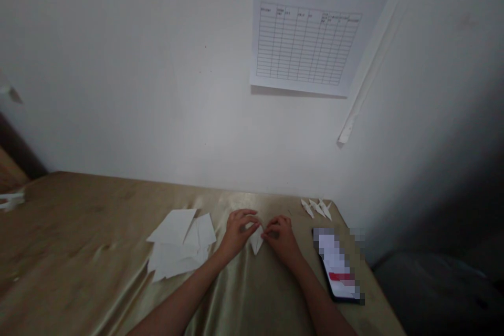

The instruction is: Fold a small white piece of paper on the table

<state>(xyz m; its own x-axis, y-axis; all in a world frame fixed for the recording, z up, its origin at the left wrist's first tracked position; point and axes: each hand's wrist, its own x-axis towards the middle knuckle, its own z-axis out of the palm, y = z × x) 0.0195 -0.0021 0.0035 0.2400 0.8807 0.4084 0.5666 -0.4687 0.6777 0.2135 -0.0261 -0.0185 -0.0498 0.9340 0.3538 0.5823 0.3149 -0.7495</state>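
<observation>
Between my two hands a small white folded paper [256, 241] lies on the gold cloth, diamond-shaped with a point towards me and a crease down its middle. My left hand [239, 228] pinches its upper left edge between thumb and fingers. On the other side my right hand [281, 233] has its fingertips closed at the right corner of the same paper. The fingers hide part of its far end. To the left of my left hand lies a loose pile of white paper sheets [179, 247].
Several slim folded paper pieces [316, 208] lie at the table's back right corner. A phone [338, 268] with a lit, blurred screen is right of my right hand. The gold tablecloth [98, 220] meets a white wall bearing a printed table sheet [307, 42].
</observation>
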